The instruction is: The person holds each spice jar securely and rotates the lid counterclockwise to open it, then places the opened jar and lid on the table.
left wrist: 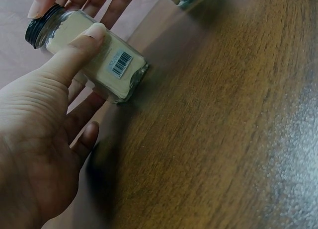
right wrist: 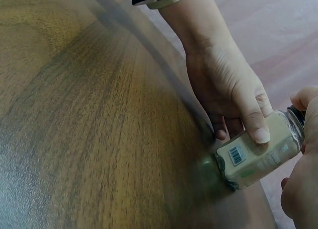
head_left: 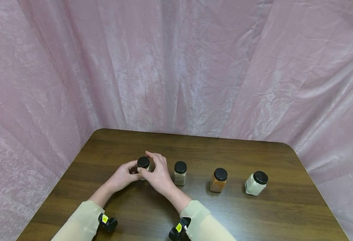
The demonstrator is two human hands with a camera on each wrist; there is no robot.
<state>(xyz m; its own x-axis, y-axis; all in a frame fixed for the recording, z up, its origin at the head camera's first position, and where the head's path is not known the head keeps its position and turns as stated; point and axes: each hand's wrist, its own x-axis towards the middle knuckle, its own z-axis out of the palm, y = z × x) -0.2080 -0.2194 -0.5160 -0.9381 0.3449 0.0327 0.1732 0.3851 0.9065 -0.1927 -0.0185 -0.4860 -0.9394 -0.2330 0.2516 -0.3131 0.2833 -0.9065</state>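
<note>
Left of black-lidded grey-green glass jar (head_left: 180,178), pinching square beige-filled glass jar (left wrist: 112,55) with fingers of left hand (head_left: 123,177), its round black lid (head_left: 143,162) with right hand (head_left: 159,174).

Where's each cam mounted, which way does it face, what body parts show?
Head: worn on the head, facing forward and down at table and curtain; left hand, right hand and sleeves show.
Left wrist: worn there, facing the held jar; left hand large, right hand at the top.
Right wrist: worn there, facing the same jar; right hand at the right edge, left hand opposite.
Wrist views share the jar's barcode.
</note>
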